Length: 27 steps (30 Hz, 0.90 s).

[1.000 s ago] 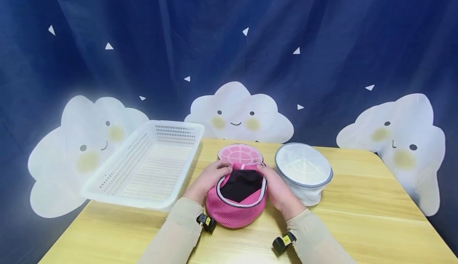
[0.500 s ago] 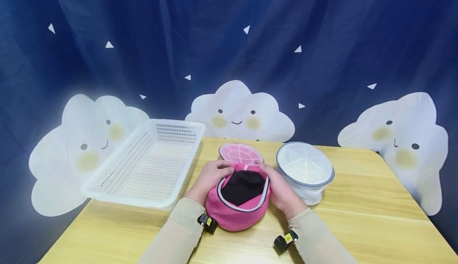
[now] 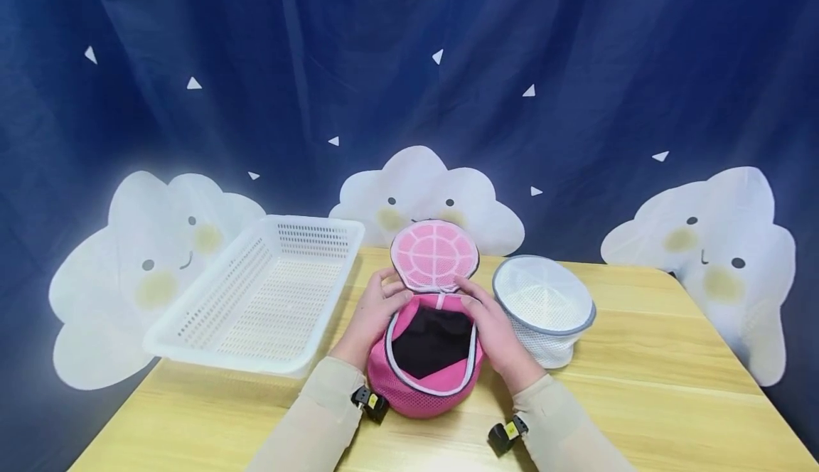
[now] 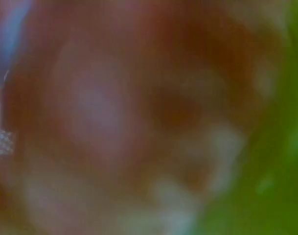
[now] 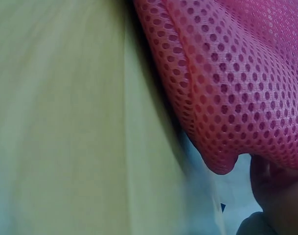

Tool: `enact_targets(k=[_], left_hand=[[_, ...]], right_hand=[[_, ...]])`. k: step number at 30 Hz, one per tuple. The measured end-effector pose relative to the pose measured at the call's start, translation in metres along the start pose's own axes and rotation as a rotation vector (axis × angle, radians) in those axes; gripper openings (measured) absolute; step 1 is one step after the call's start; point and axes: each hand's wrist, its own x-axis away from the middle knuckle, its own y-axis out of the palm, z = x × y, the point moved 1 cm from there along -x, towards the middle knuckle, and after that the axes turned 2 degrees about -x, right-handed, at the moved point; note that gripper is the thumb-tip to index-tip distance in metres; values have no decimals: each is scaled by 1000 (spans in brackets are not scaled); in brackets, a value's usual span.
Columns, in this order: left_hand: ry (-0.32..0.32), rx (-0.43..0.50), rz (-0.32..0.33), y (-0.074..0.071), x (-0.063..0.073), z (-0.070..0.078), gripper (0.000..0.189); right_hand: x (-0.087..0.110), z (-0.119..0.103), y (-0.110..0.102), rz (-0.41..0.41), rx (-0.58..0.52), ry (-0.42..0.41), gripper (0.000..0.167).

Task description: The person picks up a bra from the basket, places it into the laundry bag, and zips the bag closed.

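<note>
A pink mesh laundry bag (image 3: 422,404) stands on the table with its zip-edged mouth uncovered. Its round lid (image 3: 435,253), pink with a pale grid, is raised at the back. Inside lies black cloth (image 3: 431,344). My left hand (image 3: 370,315) holds the left back of the rim, thumb over the edge. On the opposite side, my right hand (image 3: 495,326) grips the rim likewise. The right wrist view shows the bag's mesh side (image 5: 237,88) close up, with part of the hand (image 5: 286,200) below. Blur fills the left wrist view.
A white perforated plastic basket (image 3: 348,294) stands to the left. Close to my right hand is a white mesh laundry bag (image 3: 544,294) with a grey rim. All rest on a wooden table (image 3: 652,365) before a dark blue curtain (image 3: 409,67) with clouds.
The bag's lid has risen from lying back behind the bag to standing nearly upright. My fingers have shifted slightly at the back of the rim; the bag stays about in place.
</note>
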Motion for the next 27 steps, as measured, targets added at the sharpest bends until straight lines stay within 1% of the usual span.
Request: enact_targets(k=[2,5,7,11,14,17,21,24,27], left_hand=[[10,-4,2,-1,0,0,55],[35,-18,-6,-3,0,3,47],[42,-7,-3,-3,1,5,45],[52,41,6,-2,2,10,41],[70,79,-2,0,3,14,39],[85,86,5,-1,4,17,36],[97,61,23,-3,6,21,32],[118,38,24,-4,7,24,30],[158,15,9,-4,6,27,28]], right_hand=[[1,-2,0,-4,49,-46,44],[3,-5,0,-15,80,-78,43],[4,-7,0,-13,98,-88,43],[4,-8,0,3,96,-113,43],[4,-8,0,16,49,-130,43],[5,-8,1,27,-30,-134,41],[6,-10,1,45,-143,-117,40],[4,-12,0,40,-219,-108,45],[3,-14,-2,7,-290,-111,53]])
